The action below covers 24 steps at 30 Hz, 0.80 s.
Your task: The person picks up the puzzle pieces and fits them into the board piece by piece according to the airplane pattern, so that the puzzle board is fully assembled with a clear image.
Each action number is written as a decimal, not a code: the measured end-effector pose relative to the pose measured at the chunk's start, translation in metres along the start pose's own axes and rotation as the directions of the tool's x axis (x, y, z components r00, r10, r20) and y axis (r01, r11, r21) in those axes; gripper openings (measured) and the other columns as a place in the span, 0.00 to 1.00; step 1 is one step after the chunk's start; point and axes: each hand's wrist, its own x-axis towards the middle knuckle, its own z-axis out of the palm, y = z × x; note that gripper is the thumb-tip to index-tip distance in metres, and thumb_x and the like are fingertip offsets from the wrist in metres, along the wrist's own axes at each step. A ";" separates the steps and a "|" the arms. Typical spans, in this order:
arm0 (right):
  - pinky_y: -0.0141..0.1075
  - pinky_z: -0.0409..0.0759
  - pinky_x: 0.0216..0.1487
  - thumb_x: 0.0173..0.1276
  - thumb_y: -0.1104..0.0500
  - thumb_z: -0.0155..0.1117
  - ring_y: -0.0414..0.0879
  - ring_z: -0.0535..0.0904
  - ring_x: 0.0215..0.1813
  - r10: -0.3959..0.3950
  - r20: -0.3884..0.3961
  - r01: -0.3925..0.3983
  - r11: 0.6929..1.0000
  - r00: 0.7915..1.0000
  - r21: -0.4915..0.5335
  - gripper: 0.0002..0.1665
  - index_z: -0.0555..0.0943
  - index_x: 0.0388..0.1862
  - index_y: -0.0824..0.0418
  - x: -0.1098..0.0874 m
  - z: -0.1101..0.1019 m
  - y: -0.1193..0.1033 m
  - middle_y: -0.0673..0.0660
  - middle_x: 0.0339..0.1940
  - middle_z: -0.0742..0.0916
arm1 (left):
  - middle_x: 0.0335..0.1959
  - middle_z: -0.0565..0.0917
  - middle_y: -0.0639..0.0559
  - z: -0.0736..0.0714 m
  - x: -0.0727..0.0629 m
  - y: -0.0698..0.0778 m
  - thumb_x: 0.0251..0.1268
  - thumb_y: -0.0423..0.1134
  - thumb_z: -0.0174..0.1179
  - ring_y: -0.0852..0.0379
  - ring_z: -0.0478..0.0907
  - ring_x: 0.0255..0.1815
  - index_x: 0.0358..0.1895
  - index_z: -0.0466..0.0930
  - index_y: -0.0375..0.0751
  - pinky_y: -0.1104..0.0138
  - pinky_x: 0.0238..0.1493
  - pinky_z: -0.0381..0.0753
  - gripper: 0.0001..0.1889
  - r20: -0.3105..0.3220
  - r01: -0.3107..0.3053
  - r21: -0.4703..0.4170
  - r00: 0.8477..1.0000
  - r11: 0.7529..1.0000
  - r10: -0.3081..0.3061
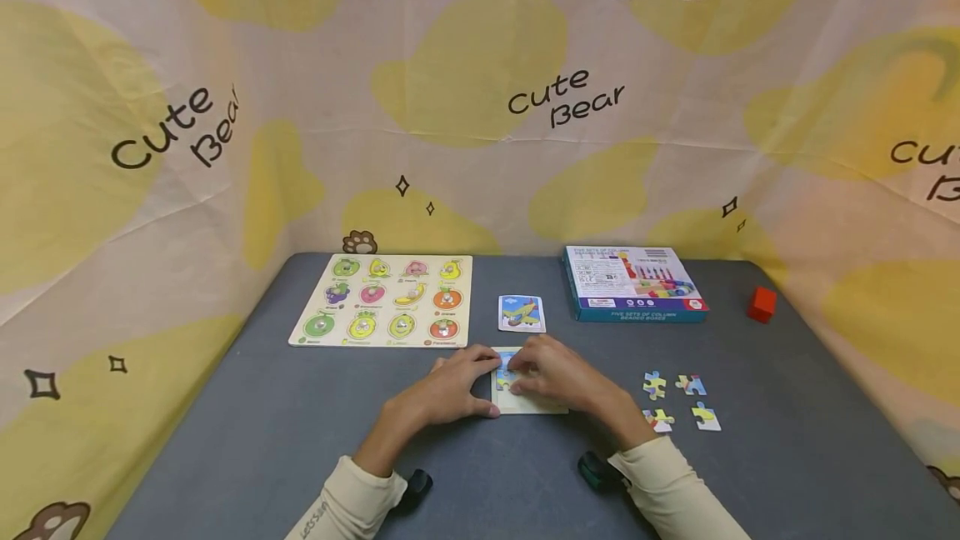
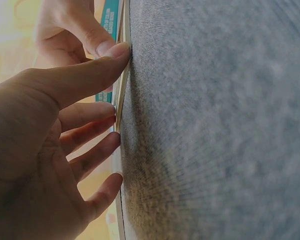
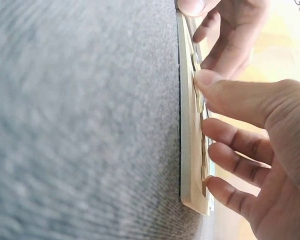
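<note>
A shallow wooden puzzle tray lies at the table's middle, blue and yellow pieces set in its left part. Along its left side my left hand steadies it, thumb by the near corner and extended fingers spread along the edge, as the left wrist view shows. My right hand reaches over the tray from the right. Its thumb and bent fingers hold a jigsaw piece down at the tray surface. The right hand covers part of the picture. Beyond the tray lies a picture card of a yellow airplane.
Several loose jigsaw pieces lie to the right of my right forearm. A fruit board lies at the back left. At the back right are a flat toy box and a red block. A printed cloth hangs behind the table.
</note>
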 end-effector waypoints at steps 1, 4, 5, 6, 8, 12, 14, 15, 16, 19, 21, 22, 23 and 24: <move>0.41 0.78 0.49 0.68 0.55 0.78 0.43 0.79 0.45 -0.003 -0.002 0.003 1.000 1.000 -0.001 0.12 0.92 0.47 0.58 0.000 0.000 0.000 0.49 0.40 0.87 | 0.75 0.72 0.48 0.000 0.000 0.000 0.67 0.50 0.74 0.47 0.67 0.77 0.76 0.74 0.38 0.40 0.65 0.67 0.38 0.000 0.001 -0.001 1.000 1.000 -0.001; 0.39 0.77 0.47 0.69 0.56 0.77 0.43 0.78 0.43 -0.006 -0.001 0.006 1.000 1.000 0.002 0.11 0.93 0.47 0.58 -0.001 0.001 -0.001 0.49 0.39 0.86 | 0.75 0.72 0.48 0.000 0.000 -0.001 0.68 0.51 0.74 0.47 0.67 0.77 0.76 0.74 0.39 0.40 0.65 0.67 0.38 0.001 0.005 -0.002 1.000 1.000 -0.005; 0.39 0.77 0.47 0.68 0.57 0.77 0.43 0.78 0.43 -0.003 -0.001 0.003 1.000 1.000 0.003 0.10 0.93 0.47 0.58 0.000 0.001 -0.001 0.49 0.39 0.86 | 0.75 0.72 0.48 0.000 0.000 -0.001 0.68 0.51 0.74 0.47 0.67 0.77 0.76 0.74 0.39 0.41 0.65 0.67 0.38 0.000 0.006 -0.002 1.000 1.000 -0.006; 0.39 0.77 0.46 0.68 0.57 0.77 0.43 0.78 0.43 0.001 -0.001 -0.001 1.000 1.000 0.003 0.10 0.93 0.47 0.58 0.000 0.001 -0.001 0.49 0.39 0.86 | 0.75 0.72 0.49 0.001 -0.001 -0.001 0.68 0.51 0.74 0.47 0.67 0.77 0.76 0.74 0.39 0.41 0.64 0.67 0.38 0.000 0.006 -0.001 1.000 1.000 -0.006; 0.38 0.76 0.46 0.68 0.57 0.77 0.43 0.77 0.43 0.012 0.001 -0.012 1.000 1.000 0.004 0.11 0.93 0.47 0.58 0.000 0.001 -0.001 0.49 0.40 0.86 | 0.75 0.72 0.49 0.001 -0.001 -0.001 0.68 0.51 0.73 0.47 0.67 0.77 0.76 0.74 0.39 0.42 0.64 0.67 0.38 -0.002 0.006 0.000 1.000 1.000 -0.006; 0.38 0.76 0.45 0.68 0.57 0.78 0.42 0.77 0.42 0.025 0.004 -0.025 1.000 1.000 0.012 0.11 0.93 0.48 0.58 0.001 0.002 -0.001 0.49 0.39 0.86 | 0.75 0.72 0.49 0.001 -0.001 -0.002 0.68 0.51 0.73 0.48 0.67 0.77 0.76 0.74 0.39 0.42 0.63 0.67 0.38 -0.003 0.005 -0.001 1.000 1.000 -0.005; 0.37 0.75 0.44 0.68 0.57 0.78 0.42 0.77 0.41 0.028 0.007 -0.028 0.999 1.000 0.020 0.11 0.93 0.48 0.58 0.001 0.001 -0.002 0.49 0.38 0.86 | 0.75 0.72 0.49 0.001 -0.001 -0.002 0.68 0.51 0.73 0.48 0.68 0.77 0.76 0.74 0.39 0.42 0.63 0.67 0.38 -0.002 0.006 -0.001 1.000 1.000 -0.006; 0.37 0.75 0.44 0.68 0.58 0.78 0.42 0.77 0.41 0.028 0.009 -0.028 0.999 1.000 0.025 0.11 0.93 0.48 0.58 0.001 0.000 -0.002 0.49 0.38 0.86 | 0.75 0.72 0.49 0.001 -0.001 -0.002 0.68 0.51 0.73 0.48 0.67 0.77 0.76 0.74 0.39 0.42 0.63 0.67 0.38 -0.001 0.007 -0.001 1.000 1.000 -0.007; 0.37 0.75 0.44 0.68 0.58 0.77 0.42 0.77 0.41 0.027 0.010 -0.027 0.999 1.000 0.028 0.11 0.93 0.48 0.58 0.001 0.000 -0.003 0.49 0.38 0.86 | 0.75 0.73 0.49 0.001 -0.001 -0.002 0.68 0.51 0.73 0.48 0.68 0.77 0.76 0.74 0.39 0.42 0.63 0.67 0.38 -0.001 0.008 -0.001 1.000 1.000 -0.008; 0.36 0.75 0.43 0.69 0.60 0.76 0.42 0.77 0.40 0.021 0.009 -0.021 0.999 1.000 0.035 0.10 0.93 0.48 0.58 0.000 -0.001 -0.004 0.50 0.38 0.86 | 0.75 0.72 0.48 0.001 0.000 -0.002 0.68 0.51 0.73 0.48 0.67 0.77 0.77 0.73 0.39 0.42 0.64 0.67 0.38 0.000 0.009 0.001 1.000 1.000 -0.009; 0.35 0.74 0.42 0.69 0.61 0.76 0.41 0.77 0.40 0.018 0.003 -0.018 0.999 1.000 0.040 0.10 0.93 0.47 0.59 0.000 -0.001 -0.004 0.51 0.38 0.86 | 0.76 0.72 0.48 0.001 0.000 -0.002 0.68 0.52 0.73 0.48 0.67 0.77 0.77 0.73 0.39 0.42 0.64 0.67 0.38 0.001 0.011 0.003 1.000 1.000 -0.011; 0.35 0.74 0.41 0.69 0.61 0.76 0.41 0.77 0.39 0.018 -0.001 -0.018 0.999 1.000 0.042 0.09 0.93 0.47 0.59 0.000 -0.001 -0.004 0.51 0.38 0.86 | 0.76 0.72 0.48 0.001 0.000 -0.002 0.68 0.52 0.73 0.48 0.67 0.77 0.77 0.73 0.39 0.42 0.64 0.67 0.38 0.002 0.011 0.004 1.000 1.000 -0.011; 0.34 0.74 0.41 0.68 0.61 0.76 0.40 0.76 0.39 0.020 -0.005 -0.019 0.999 1.000 0.046 0.09 0.94 0.47 0.59 0.000 -0.001 -0.003 0.51 0.37 0.86 | 0.76 0.72 0.48 0.001 0.000 -0.002 0.68 0.52 0.73 0.48 0.67 0.77 0.77 0.73 0.39 0.42 0.64 0.67 0.38 0.003 0.011 0.005 1.000 1.000 -0.011; 0.34 0.73 0.40 0.68 0.61 0.77 0.40 0.76 0.38 0.022 -0.009 -0.022 0.999 1.000 0.050 0.09 0.94 0.46 0.59 0.000 0.000 -0.003 0.51 0.37 0.86 | 0.76 0.72 0.48 0.001 0.000 -0.002 0.68 0.52 0.73 0.48 0.67 0.77 0.77 0.73 0.39 0.42 0.64 0.67 0.38 0.003 0.012 0.007 1.000 1.000 -0.012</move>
